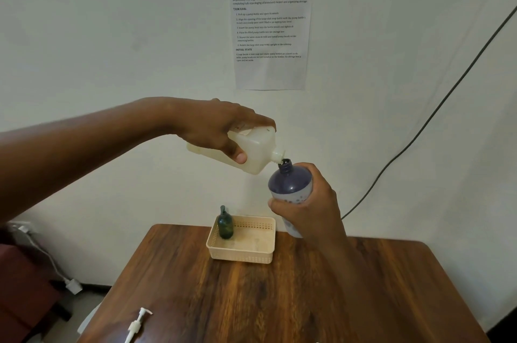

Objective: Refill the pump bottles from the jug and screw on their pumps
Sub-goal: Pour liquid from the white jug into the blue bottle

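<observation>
My left hand [221, 130] grips a whitish translucent jug [258, 147], tipped so its spout points down to the right. The spout touches the open mouth of a dark blue pump bottle [289, 180] with a pale lower part. My right hand [307, 211] holds that bottle around its middle, raised above the table and tilted toward the jug. A white pump head [137, 324] with its tube lies on the table's near left edge. A dark green bottle [225, 223] with its pump on stands in the left corner of a beige basket [263, 254].
The basket sits at the far middle of a wooden table [251, 300] against a white wall. A printed sheet [270, 26] hangs on the wall. A black cable [419, 130] runs down the wall at right. A white charger and cord [72, 285] lie by the floor at left.
</observation>
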### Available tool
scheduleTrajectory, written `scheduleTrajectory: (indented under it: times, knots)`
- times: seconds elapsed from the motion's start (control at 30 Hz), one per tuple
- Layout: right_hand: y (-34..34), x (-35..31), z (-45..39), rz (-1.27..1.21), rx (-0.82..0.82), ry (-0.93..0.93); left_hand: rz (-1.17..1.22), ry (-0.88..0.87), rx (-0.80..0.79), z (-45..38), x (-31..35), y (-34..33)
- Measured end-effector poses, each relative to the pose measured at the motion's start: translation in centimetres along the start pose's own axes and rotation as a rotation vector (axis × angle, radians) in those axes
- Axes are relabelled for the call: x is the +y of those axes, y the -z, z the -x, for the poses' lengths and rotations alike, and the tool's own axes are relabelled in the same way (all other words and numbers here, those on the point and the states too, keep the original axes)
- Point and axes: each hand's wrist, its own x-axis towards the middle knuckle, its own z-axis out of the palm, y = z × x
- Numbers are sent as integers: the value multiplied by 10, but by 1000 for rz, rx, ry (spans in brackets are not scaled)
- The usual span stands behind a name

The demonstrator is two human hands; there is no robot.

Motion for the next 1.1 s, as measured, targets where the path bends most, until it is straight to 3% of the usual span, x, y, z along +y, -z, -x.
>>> scheduleTrajectory:
  times: [1.1]
  knots:
    - [-1,0,-3,21,-13,0,-28,11,3,2,9,10]
